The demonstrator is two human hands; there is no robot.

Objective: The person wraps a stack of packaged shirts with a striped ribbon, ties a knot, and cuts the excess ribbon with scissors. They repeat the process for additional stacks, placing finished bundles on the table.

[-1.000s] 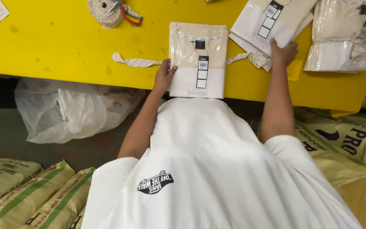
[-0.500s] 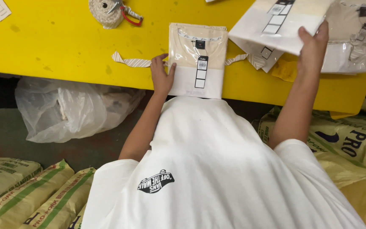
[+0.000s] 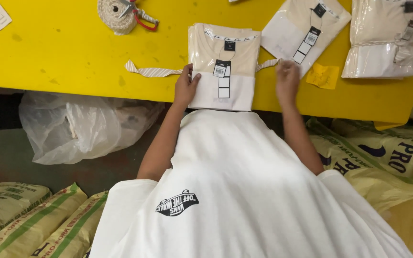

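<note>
A folded cream shirt (image 3: 223, 64) is laid flat at the near edge of the yellow bench (image 3: 72, 52), roughly at the middle of its length, with the collar turned toward the far edge and a black hang tag (image 3: 222, 70) lying down its front. A striped strip of tape (image 3: 150, 71) runs under the shirt and shows on both sides of it, which would suit a band meant to be brought round the bundle.

The shirt's left edge is touched by the left hand (image 3: 185, 86), whose fingers are held loosely together with the thumb resting on the fabric, so the fold is kept square and steady; nothing is gripped. The right hand (image 3: 288, 79) is set on the bench just beside the shirt's right edge, at the tape end there; its fingers are curled, and whether the tape is pinched cannot be told.

Toward the far right corner, a second folded shirt in a clear bag (image 3: 304, 31) is lying askew, and a bagged stack (image 3: 383, 40) is placed beyond it, well apart from the working spot. A yellow note (image 3: 323, 75) lies between them and the near edge. A roll of tape with red-handled scissors (image 3: 120, 14) is kept at the far edge, to the left.
</note>
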